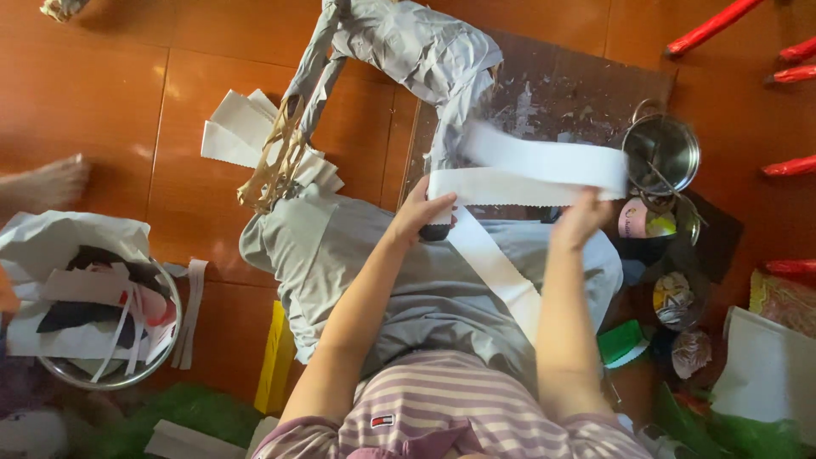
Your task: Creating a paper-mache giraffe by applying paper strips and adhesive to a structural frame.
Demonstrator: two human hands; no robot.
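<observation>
A long white paper strip point(527, 174) is stretched between my hands above my lap. My left hand point(422, 211) pinches its left end. My right hand point(582, 217) grips it near the right end, and a loose tail of the strip hangs down across my grey-clad legs. Beyond the strip stands a frame figure wrapped in grey paper point(408, 51) with bare woven bamboo point(272, 170) showing at its lower left part.
A steel pot point(661, 153) stands at right by small jars. Cut white strips point(246, 132) lie on the brown tile floor. A metal bowl point(110, 374) of paper scraps sits at left, a bare foot point(42, 183) beyond it, and red legs point(714, 25) at top right.
</observation>
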